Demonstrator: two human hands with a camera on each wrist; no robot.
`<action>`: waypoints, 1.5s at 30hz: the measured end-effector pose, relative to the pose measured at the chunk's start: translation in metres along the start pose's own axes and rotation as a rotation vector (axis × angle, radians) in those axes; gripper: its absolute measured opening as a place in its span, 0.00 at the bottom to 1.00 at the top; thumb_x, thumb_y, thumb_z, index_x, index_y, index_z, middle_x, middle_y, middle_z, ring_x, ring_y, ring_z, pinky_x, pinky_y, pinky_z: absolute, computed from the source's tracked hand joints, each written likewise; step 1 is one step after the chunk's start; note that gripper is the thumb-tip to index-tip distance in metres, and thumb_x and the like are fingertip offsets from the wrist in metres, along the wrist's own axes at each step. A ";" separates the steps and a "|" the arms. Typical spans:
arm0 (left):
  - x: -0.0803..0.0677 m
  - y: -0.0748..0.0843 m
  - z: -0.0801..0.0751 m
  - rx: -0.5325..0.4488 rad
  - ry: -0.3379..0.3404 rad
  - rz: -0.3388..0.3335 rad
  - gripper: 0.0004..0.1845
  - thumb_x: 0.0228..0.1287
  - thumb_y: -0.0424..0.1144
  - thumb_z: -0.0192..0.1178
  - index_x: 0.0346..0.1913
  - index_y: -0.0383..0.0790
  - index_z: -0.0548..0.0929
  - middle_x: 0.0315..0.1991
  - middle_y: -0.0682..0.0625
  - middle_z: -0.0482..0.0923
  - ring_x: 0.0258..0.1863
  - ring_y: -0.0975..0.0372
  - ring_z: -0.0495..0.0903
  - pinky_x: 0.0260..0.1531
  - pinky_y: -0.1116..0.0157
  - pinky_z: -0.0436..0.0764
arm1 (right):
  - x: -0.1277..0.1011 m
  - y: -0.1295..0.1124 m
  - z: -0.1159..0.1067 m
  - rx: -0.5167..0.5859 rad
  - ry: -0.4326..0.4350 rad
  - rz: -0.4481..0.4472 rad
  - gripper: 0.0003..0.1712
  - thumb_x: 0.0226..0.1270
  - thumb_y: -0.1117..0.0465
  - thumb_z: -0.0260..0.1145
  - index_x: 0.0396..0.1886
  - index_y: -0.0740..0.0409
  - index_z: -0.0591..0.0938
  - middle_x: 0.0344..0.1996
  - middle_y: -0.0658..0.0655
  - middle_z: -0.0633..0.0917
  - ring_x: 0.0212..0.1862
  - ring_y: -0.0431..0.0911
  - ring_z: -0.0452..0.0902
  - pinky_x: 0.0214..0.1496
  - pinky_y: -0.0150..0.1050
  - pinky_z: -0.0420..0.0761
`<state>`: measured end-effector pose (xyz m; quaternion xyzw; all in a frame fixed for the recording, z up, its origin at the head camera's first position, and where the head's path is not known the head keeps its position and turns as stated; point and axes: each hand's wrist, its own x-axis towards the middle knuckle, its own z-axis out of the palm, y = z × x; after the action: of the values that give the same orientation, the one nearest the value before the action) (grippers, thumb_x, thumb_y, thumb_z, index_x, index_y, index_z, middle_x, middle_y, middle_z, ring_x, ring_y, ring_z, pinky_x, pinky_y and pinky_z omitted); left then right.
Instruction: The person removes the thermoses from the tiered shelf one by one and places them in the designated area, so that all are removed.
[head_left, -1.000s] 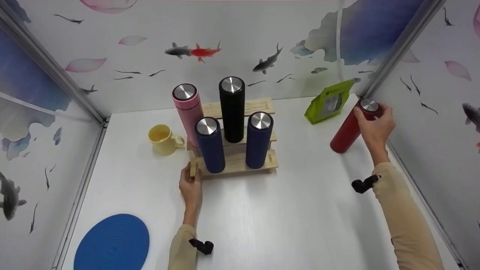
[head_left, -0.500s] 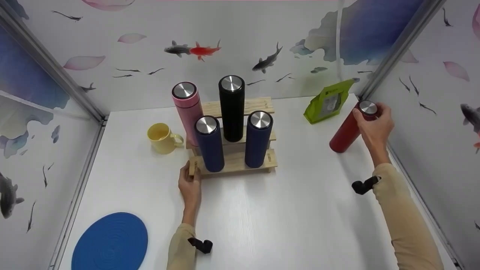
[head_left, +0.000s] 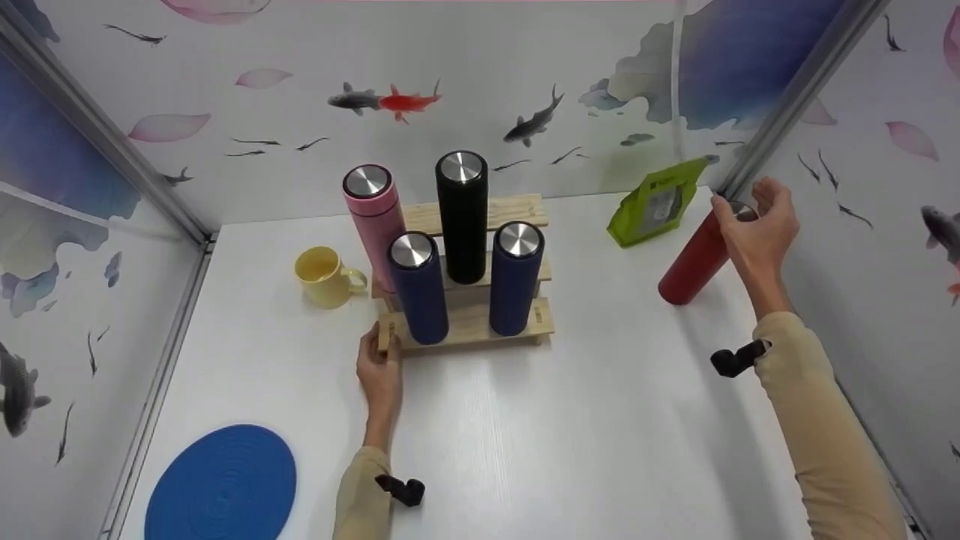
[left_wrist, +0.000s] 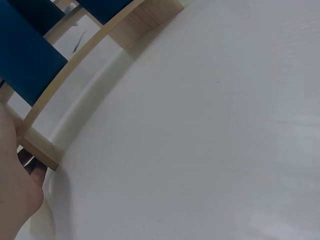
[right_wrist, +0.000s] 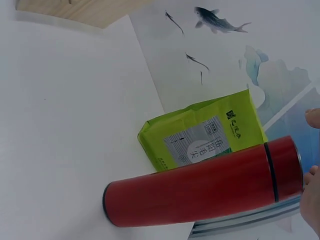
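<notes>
Red flask [right_wrist: 205, 187] standing on the white table [right_wrist: 65, 125], green tea pouch [right_wrist: 202, 132] just behind; fingertips [right_wrist: 311, 197] at its cap end.

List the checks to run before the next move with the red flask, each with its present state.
1. Right hand grips the red flask lid: cannot tell, fingers look loosened.
2. Red flask upright on the table: ok.
3. Left hand steadies the wooden rack: ok.
4. Green pouch clear of the flask: ok in the head view.
5. Free slot on the rack: cannot tell.
</notes>
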<state>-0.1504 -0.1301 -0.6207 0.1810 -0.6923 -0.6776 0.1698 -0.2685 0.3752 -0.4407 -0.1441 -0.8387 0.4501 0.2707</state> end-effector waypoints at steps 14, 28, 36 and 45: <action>0.007 -0.017 0.002 -0.027 -0.001 -0.023 0.26 0.74 0.34 0.59 0.71 0.37 0.70 0.67 0.38 0.75 0.53 0.60 0.77 0.40 0.77 0.74 | -0.008 -0.059 0.014 0.062 -0.054 -0.067 0.40 0.65 0.46 0.71 0.70 0.61 0.72 0.67 0.61 0.78 0.70 0.50 0.73 0.73 0.36 0.68; 0.007 -0.018 0.004 -0.062 0.001 -0.019 0.25 0.73 0.33 0.59 0.70 0.38 0.71 0.66 0.39 0.77 0.53 0.61 0.77 0.43 0.77 0.77 | -0.030 -0.099 0.035 0.128 -0.166 -0.176 0.40 0.64 0.48 0.73 0.70 0.62 0.72 0.67 0.61 0.77 0.71 0.50 0.72 0.74 0.36 0.68; 0.006 -0.019 0.005 -0.041 -0.006 -0.014 0.24 0.74 0.34 0.59 0.70 0.38 0.72 0.65 0.40 0.77 0.51 0.61 0.76 0.42 0.76 0.75 | -0.051 -0.113 0.049 0.180 -0.241 -0.227 0.39 0.66 0.57 0.73 0.72 0.65 0.69 0.68 0.62 0.76 0.72 0.51 0.71 0.75 0.41 0.66; 0.006 -0.017 0.004 0.000 0.017 -0.003 0.24 0.73 0.34 0.60 0.70 0.39 0.72 0.65 0.41 0.78 0.39 0.64 0.74 0.36 0.75 0.74 | -0.077 -0.145 0.069 0.240 -0.359 -0.302 0.45 0.63 0.58 0.75 0.75 0.65 0.64 0.70 0.61 0.73 0.74 0.51 0.68 0.77 0.44 0.65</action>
<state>-0.1575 -0.1293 -0.6376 0.1877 -0.6904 -0.6765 0.1747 -0.2460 0.2107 -0.3762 0.0982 -0.8259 0.5192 0.1968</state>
